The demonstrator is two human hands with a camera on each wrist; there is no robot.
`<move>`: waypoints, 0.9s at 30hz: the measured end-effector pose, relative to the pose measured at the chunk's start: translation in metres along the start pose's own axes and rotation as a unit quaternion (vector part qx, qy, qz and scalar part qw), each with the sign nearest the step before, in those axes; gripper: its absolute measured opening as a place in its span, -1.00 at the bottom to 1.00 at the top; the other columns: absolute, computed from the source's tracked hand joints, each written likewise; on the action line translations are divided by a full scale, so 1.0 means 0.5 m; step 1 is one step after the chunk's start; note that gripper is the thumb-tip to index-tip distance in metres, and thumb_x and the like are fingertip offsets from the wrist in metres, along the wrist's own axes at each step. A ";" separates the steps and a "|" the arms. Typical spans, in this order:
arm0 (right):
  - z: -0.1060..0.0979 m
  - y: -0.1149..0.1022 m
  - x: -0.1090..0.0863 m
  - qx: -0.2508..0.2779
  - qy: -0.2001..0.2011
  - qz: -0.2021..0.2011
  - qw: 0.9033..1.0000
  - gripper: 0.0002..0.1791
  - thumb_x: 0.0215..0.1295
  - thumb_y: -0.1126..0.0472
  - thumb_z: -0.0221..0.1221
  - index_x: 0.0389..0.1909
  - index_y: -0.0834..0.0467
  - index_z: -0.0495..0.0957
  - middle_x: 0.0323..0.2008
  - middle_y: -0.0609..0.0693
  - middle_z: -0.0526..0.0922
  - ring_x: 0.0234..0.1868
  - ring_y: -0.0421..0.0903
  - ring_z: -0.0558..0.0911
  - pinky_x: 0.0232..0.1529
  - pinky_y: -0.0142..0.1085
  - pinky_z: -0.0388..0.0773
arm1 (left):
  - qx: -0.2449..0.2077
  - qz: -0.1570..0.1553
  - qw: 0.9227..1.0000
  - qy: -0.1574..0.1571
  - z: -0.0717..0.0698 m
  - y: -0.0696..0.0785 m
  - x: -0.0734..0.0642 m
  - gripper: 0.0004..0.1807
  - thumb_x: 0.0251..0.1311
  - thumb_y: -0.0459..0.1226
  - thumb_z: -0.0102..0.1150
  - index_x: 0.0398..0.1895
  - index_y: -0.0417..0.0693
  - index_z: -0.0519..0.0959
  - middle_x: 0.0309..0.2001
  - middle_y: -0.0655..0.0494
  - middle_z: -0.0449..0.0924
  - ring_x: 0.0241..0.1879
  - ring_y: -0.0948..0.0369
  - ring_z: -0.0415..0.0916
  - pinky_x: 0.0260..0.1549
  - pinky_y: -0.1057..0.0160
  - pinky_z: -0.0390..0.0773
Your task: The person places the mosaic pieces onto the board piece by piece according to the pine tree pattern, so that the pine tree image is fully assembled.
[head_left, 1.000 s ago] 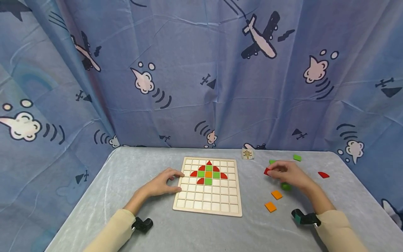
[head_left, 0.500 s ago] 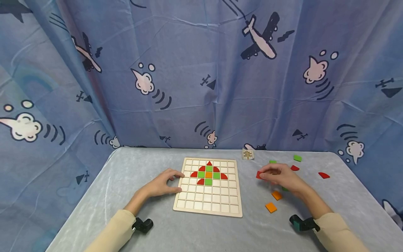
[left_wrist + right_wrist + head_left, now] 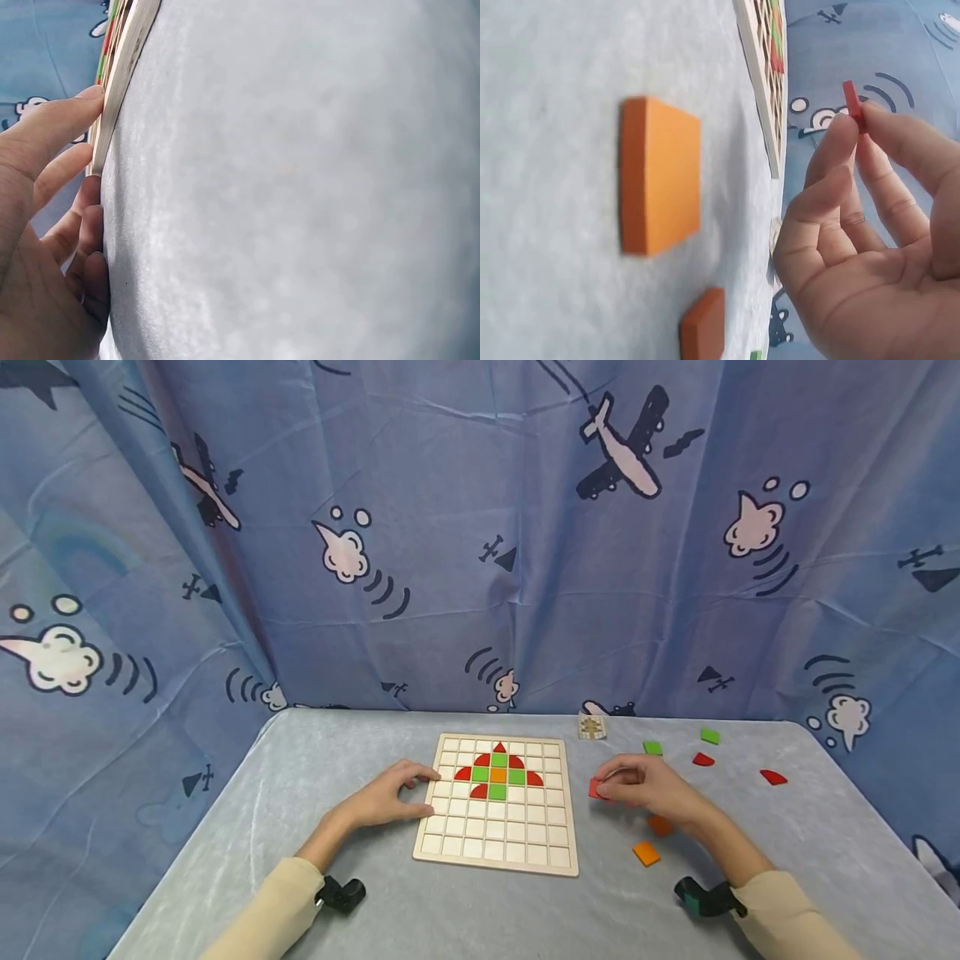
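Note:
My right hand (image 3: 651, 789) pinches a small red tile (image 3: 593, 788) between thumb and fingertips, above the table and right of the board. In the right wrist view the red tile (image 3: 850, 96) shows edge-on, its lower part covered by the fingers, so its full shape is hidden. On the left, my left hand (image 3: 386, 797) rests its spread thumb and fingertips on the left edge of a wooden grid board (image 3: 495, 850). Red, green and orange tiles form a pattern in the board's upper half, with an orange square (image 3: 498, 774) near its centre.
Orange squares (image 3: 647, 853) lie under and before the right forearm. Beyond that hand are green squares (image 3: 709, 737) and red curved tiles (image 3: 773, 777). A small pattern card (image 3: 592, 727) lies at the table's back edge, before a blue printed curtain (image 3: 420, 527).
My right hand has moved left toward the board with the red tile, uncovering a green square and a red curved tile behind it. The left hand and the board have stayed put.

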State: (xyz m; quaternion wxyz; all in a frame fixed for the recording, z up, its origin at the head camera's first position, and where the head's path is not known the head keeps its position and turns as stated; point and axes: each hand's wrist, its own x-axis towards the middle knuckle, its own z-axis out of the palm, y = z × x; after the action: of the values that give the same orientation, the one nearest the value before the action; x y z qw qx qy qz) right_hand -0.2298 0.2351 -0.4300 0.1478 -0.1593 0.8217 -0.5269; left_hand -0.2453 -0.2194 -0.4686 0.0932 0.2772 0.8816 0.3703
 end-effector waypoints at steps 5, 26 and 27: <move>0.020 0.001 0.012 -0.002 -0.011 -0.027 1.000 -0.74 0.37 0.21 0.34 -0.04 0.29 0.64 -0.22 0.15 0.72 -0.22 0.15 0.67 -0.25 -0.15 0.58 | 0.001 -0.003 1.000 -0.001 -0.001 0.003 0.002 -0.44 0.24 -0.13 0.44 0.29 -0.05 0.54 0.19 -0.02 0.43 0.06 0.02 0.40 0.09 -0.08 0.41; 0.121 -0.032 0.101 -0.016 -0.037 -0.057 0.998 -0.85 0.28 0.32 0.38 -0.17 0.28 0.68 -0.39 0.07 0.67 -0.43 0.01 0.58 -0.51 -0.25 0.52 | -0.001 -0.009 1.000 -0.002 -0.002 0.010 0.001 -0.44 0.24 -0.15 0.44 0.28 -0.07 0.55 0.20 -0.04 0.42 0.06 0.00 0.40 0.10 -0.10 0.40; 0.124 -0.034 0.105 -0.015 -0.039 -0.059 0.997 -0.85 0.28 0.33 0.38 -0.17 0.29 0.68 -0.40 0.07 0.67 -0.46 0.00 0.57 -0.53 -0.26 0.51 | 0.000 -0.009 1.000 -0.002 -0.002 0.009 0.001 -0.44 0.24 -0.14 0.44 0.28 -0.07 0.55 0.19 -0.04 0.43 0.06 0.01 0.40 0.09 -0.10 0.40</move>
State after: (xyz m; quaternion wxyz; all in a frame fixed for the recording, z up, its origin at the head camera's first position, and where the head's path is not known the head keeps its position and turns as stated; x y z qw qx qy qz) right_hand -0.2500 0.1558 -0.4434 0.1459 -0.2296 0.8123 -0.5160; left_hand -0.2440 -0.2171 -0.4646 0.0984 0.2697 0.8839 0.3693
